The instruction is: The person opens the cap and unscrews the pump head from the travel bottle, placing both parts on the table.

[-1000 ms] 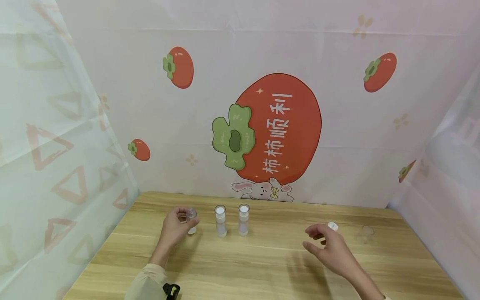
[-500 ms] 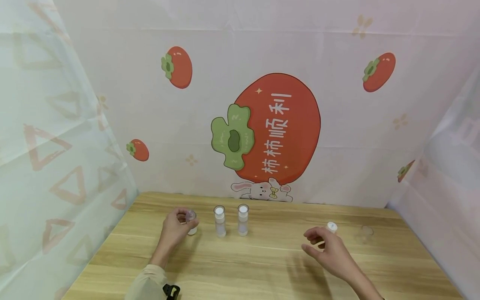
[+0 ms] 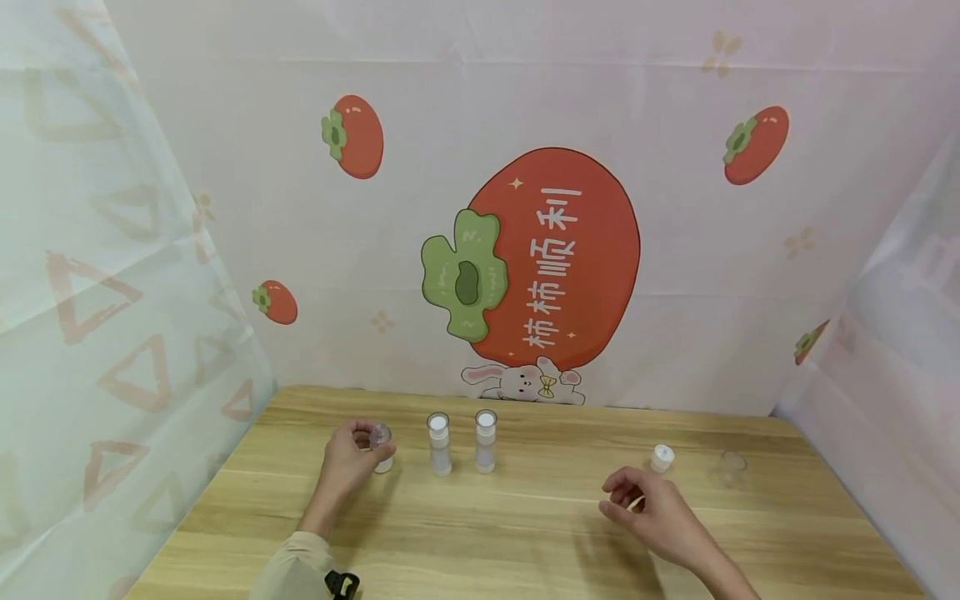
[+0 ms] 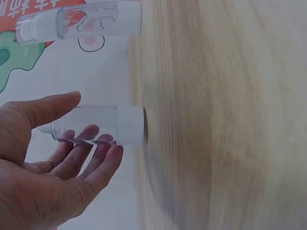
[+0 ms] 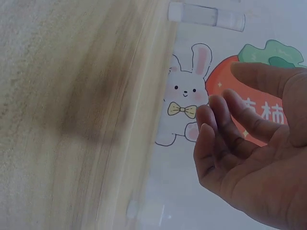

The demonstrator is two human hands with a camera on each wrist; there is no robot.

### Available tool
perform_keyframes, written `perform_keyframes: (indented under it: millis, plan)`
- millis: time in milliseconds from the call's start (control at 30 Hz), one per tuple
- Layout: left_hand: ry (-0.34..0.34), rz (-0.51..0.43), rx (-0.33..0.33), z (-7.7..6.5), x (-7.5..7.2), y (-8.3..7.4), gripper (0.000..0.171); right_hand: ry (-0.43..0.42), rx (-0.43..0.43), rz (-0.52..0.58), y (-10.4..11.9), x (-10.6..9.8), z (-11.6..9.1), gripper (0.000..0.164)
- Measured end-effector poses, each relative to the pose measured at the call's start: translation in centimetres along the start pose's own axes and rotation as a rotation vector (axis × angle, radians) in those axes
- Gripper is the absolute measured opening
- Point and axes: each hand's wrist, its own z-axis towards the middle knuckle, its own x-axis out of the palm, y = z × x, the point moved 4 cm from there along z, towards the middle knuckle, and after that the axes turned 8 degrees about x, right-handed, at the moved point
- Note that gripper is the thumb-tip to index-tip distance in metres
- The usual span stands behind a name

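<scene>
My left hand (image 3: pixel 352 457) holds an uncapped clear bottle (image 3: pixel 382 457) with its thumb on one side and curled fingers on the other. In the left wrist view this bottle (image 4: pixel 98 123) has a threaded neck and a white base (image 4: pixel 130 125), upright at or just above the tabletop. Right of it stand two similar bottles with white tops under clear covers, one nearer (image 3: pixel 440 446) and one farther (image 3: pixel 486 442). My right hand (image 3: pixel 651 510) hovers over the table with loosely bent fingers and nothing in them. Just beyond it lies a small white cap-like piece (image 3: pixel 662 457).
A clear cover (image 3: pixel 732 468) stands on the wooden table (image 3: pixel 510 542) to the right of the white piece. Behind the table hangs a printed backdrop (image 3: pixel 675 333), with light cloth sides left and right. A black clip-like object (image 3: pixel 342 583) shows by the left sleeve (image 3: pixel 292 567).
My right hand has drawn slightly back toward me, leaving the white piece more exposed. My left hand stays at the uncapped bottle, and the other bottles have not moved.
</scene>
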Motion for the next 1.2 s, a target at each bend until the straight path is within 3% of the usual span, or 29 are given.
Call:
perform_keyframes:
  millis: [433,1200]
  plan:
    - [0.007,0.005,0.005,0.03,-0.12,0.18,0.043,0.075,0.005,-0.005,0.11,0.26,-0.14,0.018]
    - [0.016,0.016,-0.002,-0.15,-0.34,0.33,0.044,0.089,-0.024,0.001,0.26,0.27,-0.23,0.017]
